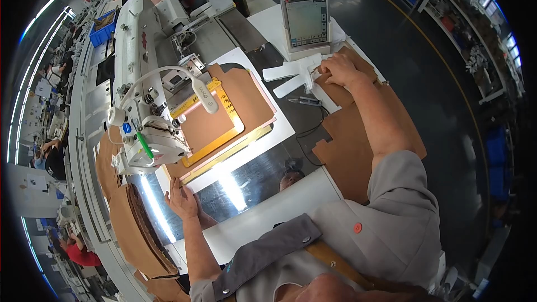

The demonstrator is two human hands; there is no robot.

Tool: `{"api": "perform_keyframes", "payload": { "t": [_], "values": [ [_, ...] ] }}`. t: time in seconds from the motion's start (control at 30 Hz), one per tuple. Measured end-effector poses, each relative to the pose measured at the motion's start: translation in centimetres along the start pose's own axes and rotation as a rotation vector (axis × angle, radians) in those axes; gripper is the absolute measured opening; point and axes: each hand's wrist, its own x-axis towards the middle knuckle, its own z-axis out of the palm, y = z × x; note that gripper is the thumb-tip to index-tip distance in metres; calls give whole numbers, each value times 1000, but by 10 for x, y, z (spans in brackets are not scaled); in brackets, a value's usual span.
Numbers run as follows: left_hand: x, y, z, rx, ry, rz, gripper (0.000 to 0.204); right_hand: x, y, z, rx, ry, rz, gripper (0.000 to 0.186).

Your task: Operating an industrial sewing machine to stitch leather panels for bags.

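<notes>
My left hand [182, 200] lies with its fingers stretched out on the shiny metal bed, at the near left corner of a white sheet [282, 132]. On that sheet, a tan panel [254, 100] sits with a yellow frame template [232, 128] under the head of a white sewing machine [142, 86]. My right hand [338, 71] reaches far right, its fingers curled down at the edge of some tan pieces [335, 94], beside white strips [291, 78]. What its fingertips hold, if anything, is hidden.
A tablet-like screen [306, 19] stands on a white base behind my right hand. A dark pen-like tool [305, 101] and a thin cable lie nearby. Large tan panels [355, 145] hang over the right edge; stacked brown panels [134, 229] lie at left. Other people work far left.
</notes>
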Motion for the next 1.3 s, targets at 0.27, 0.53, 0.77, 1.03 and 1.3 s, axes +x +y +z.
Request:
{"api": "perform_keyframes", "payload": {
  "t": [0.27,0.53,0.77,1.03,1.3],
  "values": [
    [-11,49,-16,-68,61,112,36,-59,-4,-59,270,372,-153,21],
    [13,216,-77,-833,-227,408,79,-138,-144,-133,380,466,-482,14],
    [6,217,-89,-997,-713,-60,38,-96,-231,-102,710,58,-829,13],
    [-14,153,-2,-1358,-593,-594,22,11,-292,2,635,97,-603,21],
    [7,121,10,-1322,-634,-693,30,74,-332,54,699,66,-584,16]
  ]
}}
